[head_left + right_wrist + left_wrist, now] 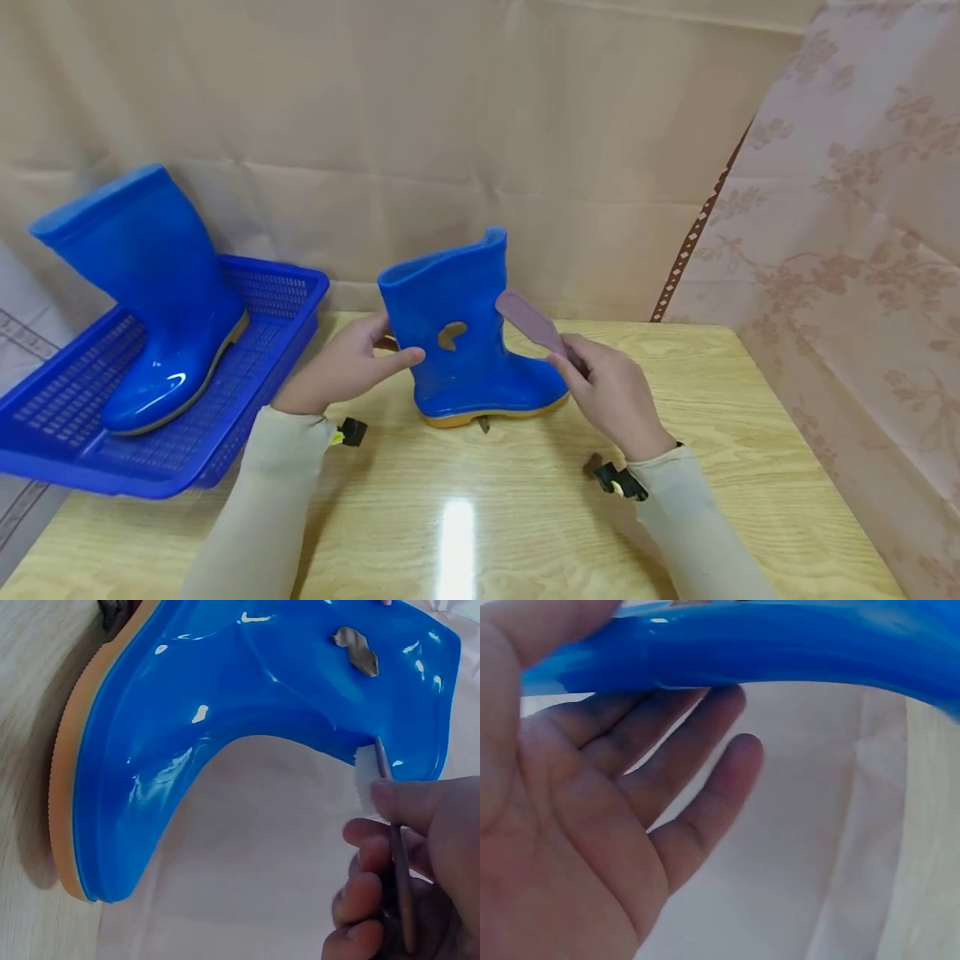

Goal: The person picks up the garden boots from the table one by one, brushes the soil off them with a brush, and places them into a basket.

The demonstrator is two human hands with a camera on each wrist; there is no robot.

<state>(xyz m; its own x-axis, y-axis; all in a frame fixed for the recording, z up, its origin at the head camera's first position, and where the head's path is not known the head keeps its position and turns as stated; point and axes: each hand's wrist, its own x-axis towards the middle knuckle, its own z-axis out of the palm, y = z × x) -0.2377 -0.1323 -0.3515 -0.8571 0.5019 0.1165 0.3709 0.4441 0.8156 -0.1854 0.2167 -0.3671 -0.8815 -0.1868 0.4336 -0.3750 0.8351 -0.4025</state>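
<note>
A blue rain boot (457, 292) with a tan sole stands upright on the table, its toe to the right. A brown patch (356, 651) marks the side of its shaft. My left hand (356, 358) grips the back of the shaft, thumb on the near side and fingers behind. In the left wrist view, the boot's blue edge passes between that thumb and the fingers (682, 757). My right hand (611, 387) holds a mauve brush (531, 322) by its handle. White bristles (366, 780) face the front of the shaft; whether they touch it I cannot tell.
A blue plastic basket (270, 392) stands on the left, with a second blue boot (161, 283) leaning in it. A small brown bit (483, 423) shows beneath the near boot's sole. Beige cloth (585, 150) hangs behind the wooden table (525, 508); patterned cloth hangs on the right.
</note>
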